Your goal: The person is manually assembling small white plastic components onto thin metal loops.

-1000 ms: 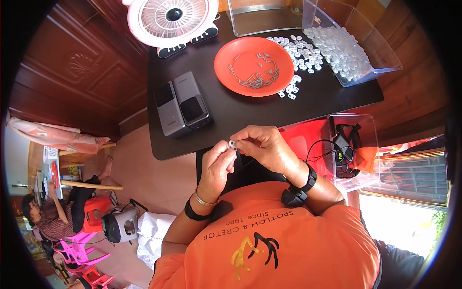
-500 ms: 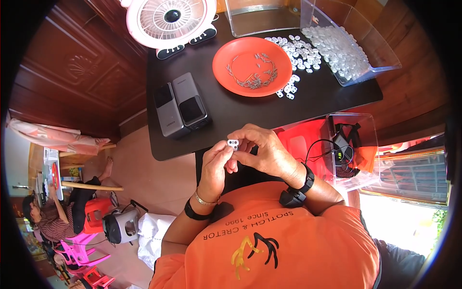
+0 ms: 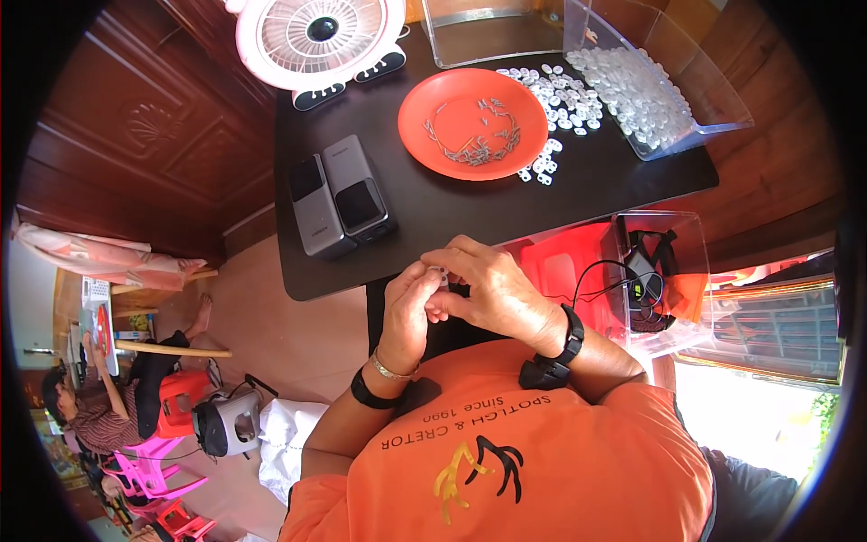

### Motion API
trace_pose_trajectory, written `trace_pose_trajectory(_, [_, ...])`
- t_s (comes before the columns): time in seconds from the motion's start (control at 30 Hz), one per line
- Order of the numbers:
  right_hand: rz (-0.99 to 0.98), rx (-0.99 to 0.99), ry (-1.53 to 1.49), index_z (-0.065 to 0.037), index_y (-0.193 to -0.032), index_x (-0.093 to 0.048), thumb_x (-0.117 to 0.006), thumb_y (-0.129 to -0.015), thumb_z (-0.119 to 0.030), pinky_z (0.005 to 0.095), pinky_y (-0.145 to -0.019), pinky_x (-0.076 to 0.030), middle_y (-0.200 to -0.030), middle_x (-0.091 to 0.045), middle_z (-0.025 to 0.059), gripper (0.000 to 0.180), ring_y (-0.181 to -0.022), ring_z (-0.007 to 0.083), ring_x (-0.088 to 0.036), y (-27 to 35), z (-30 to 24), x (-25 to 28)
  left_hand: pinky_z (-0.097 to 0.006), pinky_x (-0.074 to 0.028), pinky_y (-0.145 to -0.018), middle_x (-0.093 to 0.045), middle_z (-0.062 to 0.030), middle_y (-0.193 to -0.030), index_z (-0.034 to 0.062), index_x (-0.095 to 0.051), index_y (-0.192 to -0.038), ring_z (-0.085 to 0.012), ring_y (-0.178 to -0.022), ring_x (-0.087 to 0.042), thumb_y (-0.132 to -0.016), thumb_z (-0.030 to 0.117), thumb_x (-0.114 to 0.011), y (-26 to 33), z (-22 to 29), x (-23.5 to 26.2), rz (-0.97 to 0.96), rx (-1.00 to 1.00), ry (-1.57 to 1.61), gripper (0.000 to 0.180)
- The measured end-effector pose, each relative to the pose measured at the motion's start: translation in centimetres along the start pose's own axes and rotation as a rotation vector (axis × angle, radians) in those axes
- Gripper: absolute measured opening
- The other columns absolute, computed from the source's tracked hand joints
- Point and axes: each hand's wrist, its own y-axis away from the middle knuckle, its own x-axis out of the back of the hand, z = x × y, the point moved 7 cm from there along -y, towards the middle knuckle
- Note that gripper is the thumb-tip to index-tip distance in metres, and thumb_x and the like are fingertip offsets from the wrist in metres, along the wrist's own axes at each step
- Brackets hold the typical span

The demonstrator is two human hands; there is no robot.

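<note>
My left hand and my right hand meet just in front of the table's near edge, fingers closed together. Pinched between them is a small white plastic piece with dark holes, mostly covered by the fingers. The right fingers curl over it from above; the left thumb and fingertips grip it from the side. On the table beyond lies an orange plate with many small grey metal screws or pins. Loose white two-hole pieces are scattered at the plate's right.
A clear bin of whitish pieces stands at the far right of the dark table. Two grey box-shaped devices and a white fan are at the left. A clear box with cables sits right of my hands. Another person sits far left.
My right fingers have closed further over the white piece, which showed plainly before and is now mostly hidden. Both hands stay at nearly the same spot.
</note>
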Motion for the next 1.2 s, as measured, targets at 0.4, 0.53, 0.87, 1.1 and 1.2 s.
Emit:
trace_pose_trajectory(0.4, [-0.001, 0.107, 0.07, -0.001, -0.102, -0.063, -0.071, -0.08, -0.011, 0.0348, -0.061, -0.054, -0.083, -0.066, 0.0136, 0.027, -0.071, 0.0304, -0.066, 0.2, 0.0, -0.3, -0.021, -0.041, -0.053, -0.061, -0.006, -0.068, -0.0018, -0.06, -0.087, -0.0111, -0.055, -0.053, -0.094, 0.024, -0.043, 0.1, 0.0, 0.2, 0.038, -0.055, 0.013, 0.032])
trace_pose_trajectory(0.53, [-0.007, 0.105, 0.08, 0.0, -0.101, -0.063, -0.07, -0.079, -0.008, 0.0352, -0.061, -0.054, -0.083, -0.066, 0.0145, 0.025, -0.072, 0.0311, -0.066, 0.2, -0.5, -0.2, -0.022, -0.04, -0.051, -0.058, -0.0052, -0.065, -0.0019, -0.059, -0.084, -0.0108, -0.054, -0.052, -0.094, 0.023, -0.043, 0.4, 0.0, 0.1, 0.047, -0.077, 0.023, 0.031])
trace_pose_trajectory(0.87, [-0.037, 0.14, 0.13, -0.003, -0.095, -0.062, -0.069, -0.08, -0.009, 0.0365, -0.058, -0.053, -0.079, -0.064, 0.0127, 0.018, -0.069, 0.0313, -0.065, 0.2, -1.1, -0.6, -0.021, -0.04, -0.05, -0.057, -0.0047, -0.064, -0.0004, -0.058, -0.079, -0.0101, -0.053, -0.05, -0.096, 0.023, -0.041, 1.1, 0.6, -0.1, 0.065, -0.103, 0.034, 0.033])
trace_pose_trajectory(1.1, [-0.014, 0.211, 0.2, -0.004, -0.088, -0.06, -0.068, -0.08, -0.013, 0.0354, -0.055, -0.051, -0.072, -0.059, 0.0075, 0.014, -0.066, 0.0262, -0.062, 0.5, -1.3, -0.7, -0.022, -0.039, -0.049, -0.057, -0.0054, -0.062, 0.0015, -0.054, -0.076, -0.01, -0.051, -0.048, -0.096, 0.021, -0.038, 1.3, 1.3, -0.3, 0.062, -0.188, -0.016, 0.033])
trace_pose_trajectory(1.2, [-0.005, 0.225, 0.209, -0.004, -0.089, -0.06, -0.068, -0.08, -0.013, 0.0354, -0.055, -0.051, -0.072, -0.059, 0.0076, 0.015, -0.066, 0.0263, -0.063, 0.7, -1.3, -0.8, -0.022, -0.039, -0.049, -0.057, -0.0053, -0.062, 0.0013, -0.054, -0.077, -0.0101, -0.05, -0.048, -0.097, 0.021, -0.038, 1.1, 1.1, -0.4, 0.043, -0.211, 0.012, 0.032])
